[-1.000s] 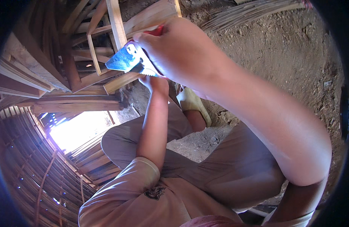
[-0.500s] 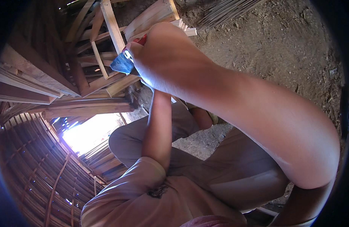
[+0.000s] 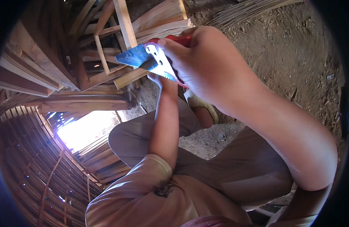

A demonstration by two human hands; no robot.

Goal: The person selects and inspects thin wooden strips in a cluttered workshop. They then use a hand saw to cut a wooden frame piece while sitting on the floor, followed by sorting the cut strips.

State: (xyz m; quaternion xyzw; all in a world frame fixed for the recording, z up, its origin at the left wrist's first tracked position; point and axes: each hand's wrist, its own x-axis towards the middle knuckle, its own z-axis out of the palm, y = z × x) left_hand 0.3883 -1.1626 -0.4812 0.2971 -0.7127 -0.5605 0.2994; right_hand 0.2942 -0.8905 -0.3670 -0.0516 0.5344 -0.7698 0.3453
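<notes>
My right hand (image 3: 204,56) grips the red handle of a handsaw (image 3: 134,56). Its blade points left, with the toothed edge turned toward me, and lies across a short wooden strip (image 3: 130,78). Behind the saw, my left hand (image 3: 155,78) is at the strip's right part. The saw hides most of its fingers, so how they close on the wood is not visible. My right forearm reaches over from the right side, while the left one comes up from below.
Frames and planks of timber (image 3: 123,22) stand beyond the saw. Thicker boards (image 3: 38,68) lean at the left, above a slatted wall (image 3: 34,162). A bundle of thin sticks (image 3: 250,13) lies on the dirt floor (image 3: 291,56). My bent legs and a shoe (image 3: 201,104) are below the hands.
My right hand and the saw have moved to the right, so more of the blade and handle shows. The left hand has shifted slightly right in the picture, as has the surrounding timber.
</notes>
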